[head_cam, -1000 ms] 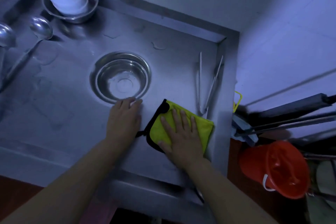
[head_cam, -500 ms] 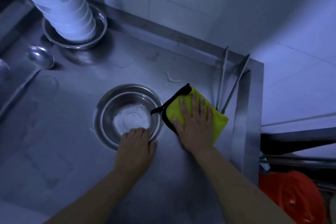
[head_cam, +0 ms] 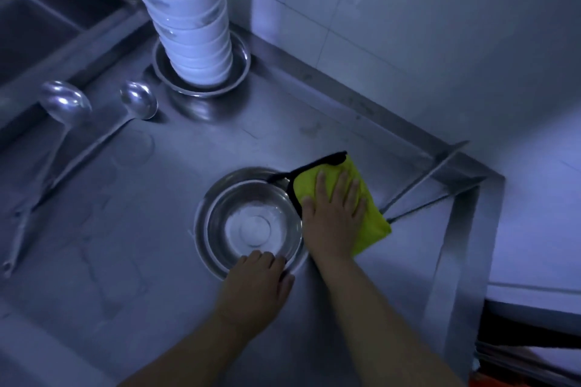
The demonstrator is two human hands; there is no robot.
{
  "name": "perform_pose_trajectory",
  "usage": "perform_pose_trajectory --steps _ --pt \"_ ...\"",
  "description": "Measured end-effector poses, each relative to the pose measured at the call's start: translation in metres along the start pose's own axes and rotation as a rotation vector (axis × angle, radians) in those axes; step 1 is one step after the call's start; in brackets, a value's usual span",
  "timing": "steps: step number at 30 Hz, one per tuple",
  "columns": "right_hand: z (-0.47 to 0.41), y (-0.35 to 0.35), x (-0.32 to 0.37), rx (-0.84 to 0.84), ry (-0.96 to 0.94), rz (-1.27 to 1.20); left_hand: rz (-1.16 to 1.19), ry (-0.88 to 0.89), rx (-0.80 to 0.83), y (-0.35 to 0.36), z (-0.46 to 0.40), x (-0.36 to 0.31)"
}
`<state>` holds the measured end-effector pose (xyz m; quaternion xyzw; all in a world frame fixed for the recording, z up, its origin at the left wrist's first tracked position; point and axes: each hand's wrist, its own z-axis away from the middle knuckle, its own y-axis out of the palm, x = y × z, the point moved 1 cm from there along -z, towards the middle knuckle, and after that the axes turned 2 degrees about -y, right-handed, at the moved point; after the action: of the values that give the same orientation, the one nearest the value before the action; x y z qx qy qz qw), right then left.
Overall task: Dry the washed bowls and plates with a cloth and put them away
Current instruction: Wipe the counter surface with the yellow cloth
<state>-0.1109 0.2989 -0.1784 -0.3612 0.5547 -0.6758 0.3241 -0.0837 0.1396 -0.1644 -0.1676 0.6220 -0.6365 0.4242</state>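
Bowls remain undried: round steel bowl (head_cam: pixel 251 223) untouched by yellow cloth (head_cam: pixel 361 214); left hand (head_cam: pixel 254 286) fingers curl over its rim, right hand (head_cam: pixel 333 214) fingers spread flat on cloth; white stacked bowls (head_cam: pixel 188 19) wait.

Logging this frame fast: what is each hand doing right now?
Left hand: fingers curled over the near rim of the steel bowl, gripping it.
Right hand: open, fingers flat, pressing the yellow cloth.
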Motion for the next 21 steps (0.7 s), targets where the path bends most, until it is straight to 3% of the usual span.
perform_pose_trajectory --steps 15,21 --pt "-0.125 0.008 0.108 0.135 -0.631 0.141 0.098 0.002 -0.063 0.013 0.002 0.008" --pt "-0.151 -0.004 0.065 0.077 -0.542 0.141 0.081 0.003 -0.069 0.013 0.001 0.007"
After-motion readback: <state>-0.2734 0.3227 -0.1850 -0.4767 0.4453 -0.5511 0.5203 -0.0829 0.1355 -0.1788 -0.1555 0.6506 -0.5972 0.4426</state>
